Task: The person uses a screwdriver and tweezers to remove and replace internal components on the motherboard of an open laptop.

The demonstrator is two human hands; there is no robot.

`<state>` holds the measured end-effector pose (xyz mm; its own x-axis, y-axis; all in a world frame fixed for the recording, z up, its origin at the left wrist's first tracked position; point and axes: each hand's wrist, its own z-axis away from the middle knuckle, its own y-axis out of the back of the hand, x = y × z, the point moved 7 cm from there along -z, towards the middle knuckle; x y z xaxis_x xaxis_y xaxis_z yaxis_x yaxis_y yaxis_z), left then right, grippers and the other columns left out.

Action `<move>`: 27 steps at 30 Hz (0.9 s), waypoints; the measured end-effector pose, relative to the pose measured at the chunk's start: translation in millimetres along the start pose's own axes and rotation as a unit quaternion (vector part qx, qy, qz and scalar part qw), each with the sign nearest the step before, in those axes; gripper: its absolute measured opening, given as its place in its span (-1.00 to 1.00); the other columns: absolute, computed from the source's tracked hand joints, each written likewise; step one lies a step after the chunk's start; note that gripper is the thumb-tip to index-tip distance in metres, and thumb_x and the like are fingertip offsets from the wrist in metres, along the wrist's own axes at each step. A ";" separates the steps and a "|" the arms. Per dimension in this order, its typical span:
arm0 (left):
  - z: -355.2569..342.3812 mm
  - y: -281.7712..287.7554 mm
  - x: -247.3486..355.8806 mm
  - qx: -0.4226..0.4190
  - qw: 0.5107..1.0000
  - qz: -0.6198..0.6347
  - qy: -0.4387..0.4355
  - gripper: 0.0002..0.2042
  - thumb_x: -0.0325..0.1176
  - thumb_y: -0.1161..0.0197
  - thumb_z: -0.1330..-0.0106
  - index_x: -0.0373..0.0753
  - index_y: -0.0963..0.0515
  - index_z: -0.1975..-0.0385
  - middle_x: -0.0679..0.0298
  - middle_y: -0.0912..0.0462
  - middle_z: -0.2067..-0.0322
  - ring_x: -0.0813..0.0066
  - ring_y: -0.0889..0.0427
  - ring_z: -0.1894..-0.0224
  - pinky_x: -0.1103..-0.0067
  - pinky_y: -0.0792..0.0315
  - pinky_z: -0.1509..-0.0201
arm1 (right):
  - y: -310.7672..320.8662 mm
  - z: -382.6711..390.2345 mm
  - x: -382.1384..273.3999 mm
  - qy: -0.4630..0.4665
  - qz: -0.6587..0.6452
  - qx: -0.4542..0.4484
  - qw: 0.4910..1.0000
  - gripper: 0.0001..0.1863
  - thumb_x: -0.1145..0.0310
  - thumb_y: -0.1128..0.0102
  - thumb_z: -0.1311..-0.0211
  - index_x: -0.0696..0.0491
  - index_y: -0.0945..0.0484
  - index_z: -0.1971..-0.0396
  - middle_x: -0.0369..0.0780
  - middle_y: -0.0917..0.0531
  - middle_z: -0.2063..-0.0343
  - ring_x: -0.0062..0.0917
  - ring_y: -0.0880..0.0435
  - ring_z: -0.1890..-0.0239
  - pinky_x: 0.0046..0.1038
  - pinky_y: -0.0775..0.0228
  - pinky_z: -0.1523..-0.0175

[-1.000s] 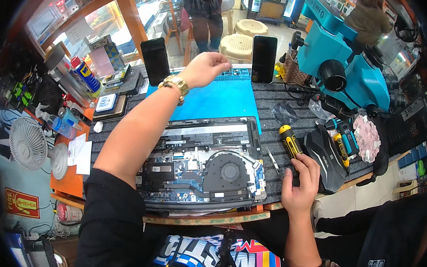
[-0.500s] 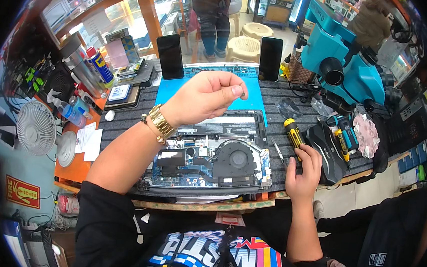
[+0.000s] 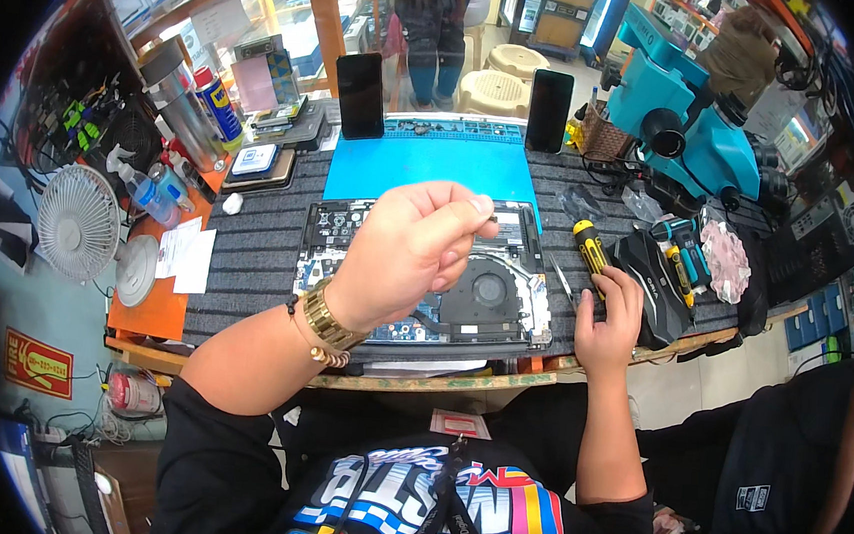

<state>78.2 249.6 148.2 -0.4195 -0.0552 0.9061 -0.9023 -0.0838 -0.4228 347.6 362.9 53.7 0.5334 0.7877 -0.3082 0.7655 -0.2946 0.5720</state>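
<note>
My left hand (image 3: 419,246) is raised over an opened laptop (image 3: 421,337), thumb and forefinger pinched together. A tiny dark thing (image 3: 493,218) shows at the fingertips, too small to name. Beneath the hand, the laptop lies with its bottom cover off, baring the black fan (image 3: 485,292), the blue board and part of the battery. My right hand (image 3: 610,322) rests on the ribbed grey mat to the laptop's right, fingers loosely spread. Its fingertips lie at the lower end of a yellow-and-black screwdriver (image 3: 589,245). Metal tweezers (image 3: 560,275) lie beside the thumb.
Behind the laptop is a blue work mat (image 3: 424,171), with two dark phones (image 3: 360,96) upright at its far corners. A teal microscope (image 3: 680,116) stands back right, near a black case (image 3: 649,290) and more tools. Left are a spray can (image 3: 219,108) and small fan (image 3: 80,220).
My left hand has come lower and nearer to me, still pinched, uncovering more of the blue mat. The view has shifted slightly; my right hand stays by the screwdriver.
</note>
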 end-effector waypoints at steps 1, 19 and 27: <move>4.1 0.7 -0.7 0.017 1.000 -0.001 -0.003 -0.73 -0.25 -0.28 -0.66 -0.38 -0.66 0.20 0.52 -0.41 0.62 0.77 -0.28 0.66 0.68 -0.19 0.57 | -0.1 0.0 -0.6 -0.001 0.003 -0.001 1.000 -0.71 0.57 -0.43 -0.23 0.17 -0.69 0.04 -0.04 -0.71 -0.08 -0.01 -0.67 -0.15 -0.06 -0.53 -0.29; 22.4 2.0 -4.0 0.085 0.994 -0.054 -0.038 -0.77 -0.33 -0.25 -0.66 -0.36 -0.64 0.25 0.46 -0.44 0.64 0.75 -0.28 0.68 0.68 -0.15 0.60 | -1.3 0.7 -0.5 -0.009 0.015 -0.009 1.000 -0.72 0.55 -0.43 -0.26 0.16 -0.70 0.03 -0.05 -0.70 -0.09 -0.03 -0.66 -0.18 -0.06 -0.51 -0.32; 12.2 20.7 -31.1 0.030 0.962 -0.258 -0.084 -0.71 -0.30 -0.07 -0.71 -0.27 -0.57 0.32 0.42 -0.51 0.55 0.71 -0.39 0.52 0.60 -0.30 0.44 | -4.1 0.0 -2.9 -0.011 0.012 -0.016 1.000 -0.72 0.53 -0.44 -0.24 0.15 -0.70 0.04 -0.06 -0.70 -0.11 -0.01 -0.65 -0.20 -0.04 -0.50 -0.33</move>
<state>73.8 237.4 111.1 0.1087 -0.1502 0.9827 -0.9766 -0.2006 0.0773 343.0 361.9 52.3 0.5604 0.7677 -0.3108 0.7405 -0.2964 0.6031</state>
